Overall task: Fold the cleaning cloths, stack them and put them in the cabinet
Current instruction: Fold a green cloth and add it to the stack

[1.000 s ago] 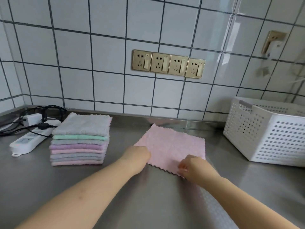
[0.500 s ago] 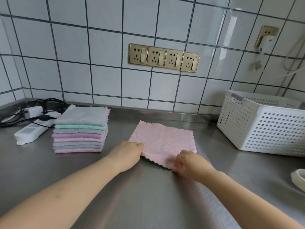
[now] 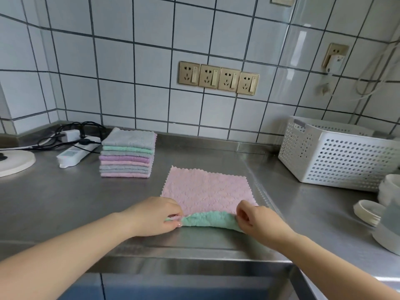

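Note:
A pink cleaning cloth [image 3: 205,189] lies spread on the steel counter [image 3: 65,202]. Its near edge is lifted and curled back, showing a mint-green underside [image 3: 207,219]. My left hand [image 3: 155,215] pinches the near left corner of this cloth. My right hand [image 3: 253,219] pinches the near right corner. A stack of several folded cloths [image 3: 127,154] in grey, green, purple and pink stands to the left behind it, apart from both hands. No cabinet interior is visible.
A white perforated basket [image 3: 337,156] stands at the back right. White cups and a lid [image 3: 368,213] sit at the right edge. A power strip [image 3: 73,152] with black cables and a round white plate [image 3: 15,163] lie at the left. The counter's front edge runs just below my hands.
Both hands have taken hold of the cloth's near corners and raised the near edge, so the green underside now shows. The camera view has shifted down and left.

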The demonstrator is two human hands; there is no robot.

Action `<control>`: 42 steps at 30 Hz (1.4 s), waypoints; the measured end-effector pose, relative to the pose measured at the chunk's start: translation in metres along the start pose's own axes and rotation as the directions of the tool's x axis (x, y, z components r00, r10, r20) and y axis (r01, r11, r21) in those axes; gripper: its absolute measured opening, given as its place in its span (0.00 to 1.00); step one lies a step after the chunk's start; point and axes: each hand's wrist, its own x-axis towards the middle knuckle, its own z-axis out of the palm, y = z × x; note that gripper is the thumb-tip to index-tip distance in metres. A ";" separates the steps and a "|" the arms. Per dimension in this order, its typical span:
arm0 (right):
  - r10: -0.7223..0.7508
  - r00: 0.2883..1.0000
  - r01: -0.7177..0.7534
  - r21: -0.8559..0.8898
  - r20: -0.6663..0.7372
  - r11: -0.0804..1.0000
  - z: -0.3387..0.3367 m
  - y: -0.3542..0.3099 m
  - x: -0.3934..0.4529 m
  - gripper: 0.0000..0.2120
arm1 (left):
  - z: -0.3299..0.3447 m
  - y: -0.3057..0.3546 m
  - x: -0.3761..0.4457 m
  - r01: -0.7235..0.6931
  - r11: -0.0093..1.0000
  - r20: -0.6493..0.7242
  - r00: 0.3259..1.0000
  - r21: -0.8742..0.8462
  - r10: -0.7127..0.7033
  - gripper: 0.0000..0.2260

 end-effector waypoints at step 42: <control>0.340 0.939 -0.333 0.097 -0.061 0.938 0.005 0.046 0.065 0.11 | 0.001 -0.043 0.036 0.439 0.771 -0.199 0.796 -0.461 -0.572 0.23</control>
